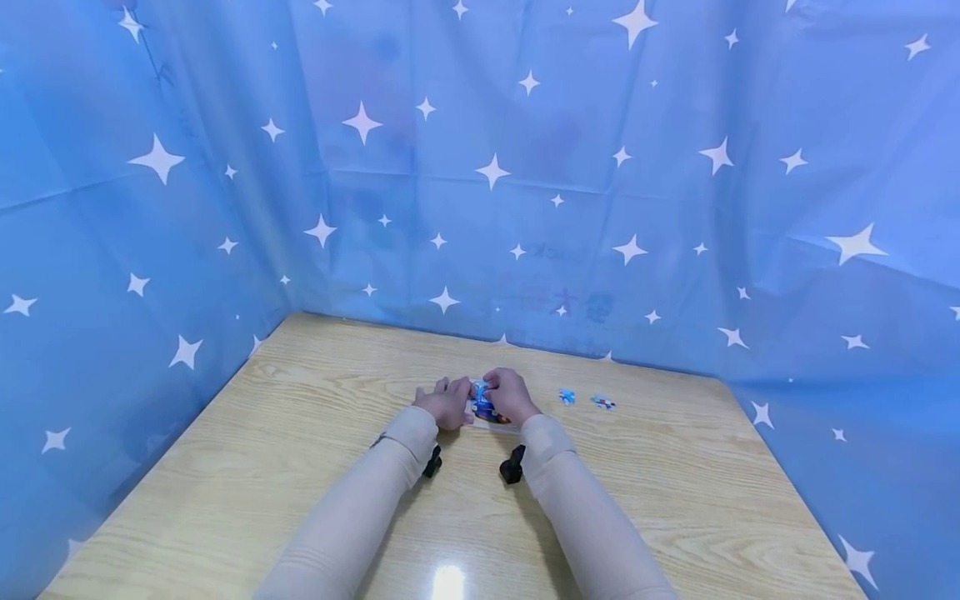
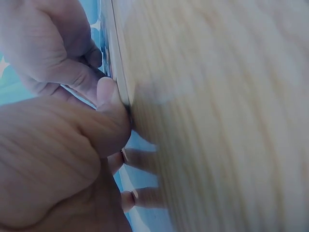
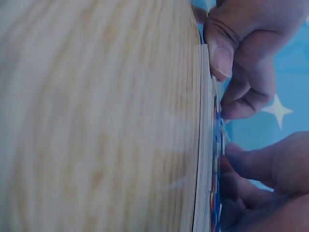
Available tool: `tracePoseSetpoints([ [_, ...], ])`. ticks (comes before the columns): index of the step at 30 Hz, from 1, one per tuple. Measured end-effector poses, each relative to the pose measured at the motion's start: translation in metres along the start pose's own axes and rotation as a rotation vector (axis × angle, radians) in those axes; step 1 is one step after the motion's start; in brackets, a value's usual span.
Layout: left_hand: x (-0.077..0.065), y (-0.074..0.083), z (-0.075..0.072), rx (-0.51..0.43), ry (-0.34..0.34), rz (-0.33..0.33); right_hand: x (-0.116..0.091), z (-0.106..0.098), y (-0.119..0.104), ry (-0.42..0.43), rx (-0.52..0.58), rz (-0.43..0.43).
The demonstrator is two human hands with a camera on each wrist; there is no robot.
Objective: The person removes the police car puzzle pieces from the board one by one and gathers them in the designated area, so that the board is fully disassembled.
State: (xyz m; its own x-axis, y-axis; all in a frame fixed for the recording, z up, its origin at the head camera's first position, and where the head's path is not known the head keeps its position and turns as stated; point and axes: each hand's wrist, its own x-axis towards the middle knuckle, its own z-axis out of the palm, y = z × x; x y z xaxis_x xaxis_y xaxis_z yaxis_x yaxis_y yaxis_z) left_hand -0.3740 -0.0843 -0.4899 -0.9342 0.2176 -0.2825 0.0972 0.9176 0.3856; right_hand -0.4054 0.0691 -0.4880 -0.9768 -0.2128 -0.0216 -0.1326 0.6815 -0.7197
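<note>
A partly covered jigsaw puzzle (image 1: pixel 483 408) in a pale, thin frame lies on the wooden table, showing blue and orange print. My left hand (image 1: pixel 446 403) holds its left end, with the thumb (image 2: pixel 107 92) against the near edge and the index finger curving onto the top. Two more left fingertips touch the tabletop. Over the right part of the puzzle, my right hand (image 1: pixel 510 395) has thumb and fingers curled together at a puzzle piece, mostly hidden by the fingers. In the right wrist view, the puzzle (image 3: pixel 216 159) appears edge-on, with slightly raised pieces.
Two loose puzzle pieces lie right of the puzzle: a blue one (image 1: pixel 567 397) and a multicoloured one (image 1: pixel 603 402). A blue curtain (image 1: pixel 525 208) with white stars closes off the table's back and sides. Black camera mounts (image 1: pixel 512 467) hang under both wrists.
</note>
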Motion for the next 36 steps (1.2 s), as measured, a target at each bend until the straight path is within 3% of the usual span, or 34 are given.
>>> tracePoseSetpoints([
  [13,0.008,0.002,0.006,-0.025,0.003,-0.001,-0.006,-0.011,0.005,0.006,0.066,0.033],
  [25,0.007,-0.001,0.005,-0.025,0.013,0.004,-0.011,-0.041,0.021,0.032,0.144,0.077],
  [36,0.006,-0.003,0.004,-0.070,-0.009,0.001,-0.017,-0.070,0.044,0.036,0.084,0.039],
])
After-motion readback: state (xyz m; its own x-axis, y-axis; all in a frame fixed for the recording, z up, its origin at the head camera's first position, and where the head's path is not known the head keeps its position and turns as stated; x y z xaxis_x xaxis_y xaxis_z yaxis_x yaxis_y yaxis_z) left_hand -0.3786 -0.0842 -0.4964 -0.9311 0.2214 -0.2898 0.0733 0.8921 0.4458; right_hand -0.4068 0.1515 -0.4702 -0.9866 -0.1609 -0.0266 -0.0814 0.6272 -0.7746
